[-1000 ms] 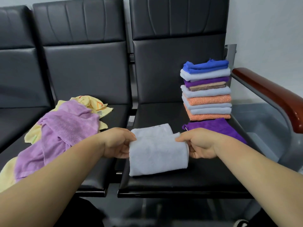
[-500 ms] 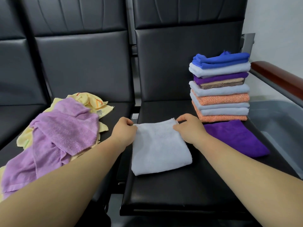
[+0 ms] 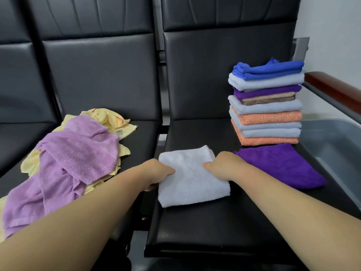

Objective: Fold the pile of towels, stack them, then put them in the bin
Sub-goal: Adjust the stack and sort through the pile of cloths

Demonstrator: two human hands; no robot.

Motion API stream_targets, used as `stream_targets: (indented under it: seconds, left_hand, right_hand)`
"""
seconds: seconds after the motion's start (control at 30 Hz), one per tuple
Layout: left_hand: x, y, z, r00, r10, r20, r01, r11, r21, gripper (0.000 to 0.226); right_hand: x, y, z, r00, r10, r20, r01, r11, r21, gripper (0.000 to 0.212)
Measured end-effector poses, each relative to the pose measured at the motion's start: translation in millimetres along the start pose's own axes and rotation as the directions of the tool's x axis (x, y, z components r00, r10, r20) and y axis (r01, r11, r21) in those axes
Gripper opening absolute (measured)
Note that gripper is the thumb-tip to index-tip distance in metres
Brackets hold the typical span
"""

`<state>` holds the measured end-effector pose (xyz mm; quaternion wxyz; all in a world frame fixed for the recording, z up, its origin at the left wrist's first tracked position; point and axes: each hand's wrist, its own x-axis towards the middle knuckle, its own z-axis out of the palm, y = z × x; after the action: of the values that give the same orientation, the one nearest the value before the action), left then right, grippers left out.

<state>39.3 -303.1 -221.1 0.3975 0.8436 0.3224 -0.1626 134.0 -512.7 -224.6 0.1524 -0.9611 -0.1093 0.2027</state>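
Two hands pinching white towel (image 3: 192,178)

Head view: best lifted level, layers kept together, set squarely on stack (image 3: 266,114). Lying folded flat on seat (image 3: 195,227), front-left of stack, between left hand (image 3: 156,175) and right hand (image 3: 224,165); side edges pinched, thumbs on top, fingers tucked under, mostly hidden.

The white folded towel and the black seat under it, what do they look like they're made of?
The white folded towel looks like cotton terry: a matte, fuzzy pile with soft, thick edges. The black seat looks like leather or vinyl, which one I cannot tell: smooth, faintly grained, with a dull sheen.
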Motion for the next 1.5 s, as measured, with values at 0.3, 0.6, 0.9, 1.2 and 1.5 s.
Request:
stream_targets:
  seconds: [0.3, 0.6, 0.9, 1.2, 1.5]
  left_hand:
    - [-31.0, 28.4, 18.2, 0.924, 0.275, -0.267, -0.339, 0.912, -0.233, 0.01]
    - [-35.6, 137.6, 120.0, 0.896, 0.36, -0.261, -0.421, 0.874, -0.241, 0.028]
    - [-11.3, 169.5, 197.0, 0.886, 0.355, -0.298, -0.336, 0.935, 0.115, 0.03]
    - [-6.1, 187.7, 194.5, 0.909, 0.349, -0.226, -0.318, 0.934, 0.161, 0.03]
    - [-28.9, 122.0, 103.7, 0.937, 0.309, -0.163, -0.264, 0.932, 0.248, 0.042]
  right_hand:
    - [-31.8, 14.5, -16.1, 0.975, -0.091, -0.204, 0.152, 0.939, 0.309, 0.036]
    - [-37.5, 140.2, -98.0, 0.933, 0.025, -0.359, 0.081, 0.957, 0.277, 0.043]
    - [-9.8, 215.5, -75.1, 0.946, 0.129, -0.297, -0.055, 0.968, 0.243, 0.026]
    - [-18.5, 220.1, -79.1, 0.905, 0.234, -0.354, -0.136, 0.95, 0.281, 0.042]
    - [-61.8, 135.7, -64.0, 0.89, -0.102, -0.444, 0.126, 0.992, 0.026, 0.048]
